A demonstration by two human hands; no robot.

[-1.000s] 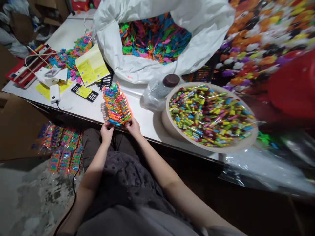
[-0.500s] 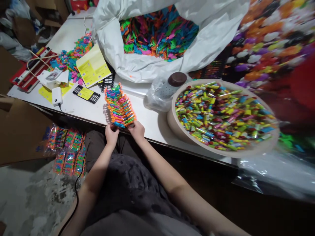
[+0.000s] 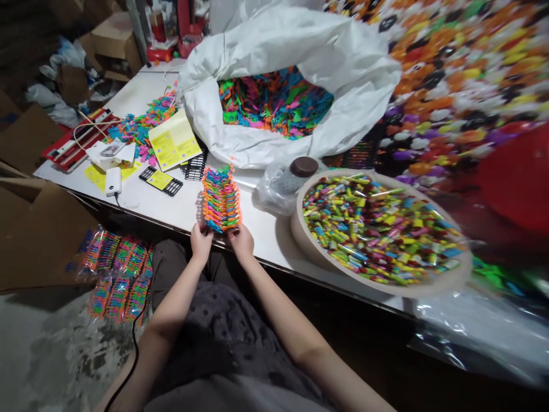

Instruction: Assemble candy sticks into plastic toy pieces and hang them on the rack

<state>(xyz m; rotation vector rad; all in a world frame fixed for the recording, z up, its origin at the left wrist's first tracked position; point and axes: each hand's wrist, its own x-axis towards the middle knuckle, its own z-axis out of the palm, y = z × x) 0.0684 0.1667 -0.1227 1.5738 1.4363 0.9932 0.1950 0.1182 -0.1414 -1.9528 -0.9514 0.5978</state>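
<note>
A block of small plastic pieces in orange, green, blue and pink, lined up in rows, is held at the near edge of the white table. My left hand grips its near left corner, thumb and fingers closed. At the near right corner my right hand pinches it the same way. Whatever lies under the rows is hidden. Just left of the block are a black plastic grid with a yellow label and a yellow printed sheet.
Behind stands a white sack of loose coloured pieces. A beige tub of small colourful items and a brown-lidded bottle are on the right. At left sit a red device and a white power bank; bagged pieces hang or lie below.
The view has shifted, so the table appears lower. The block has turned slightly and now points more straight away from me. Both hands keep their grip.
</note>
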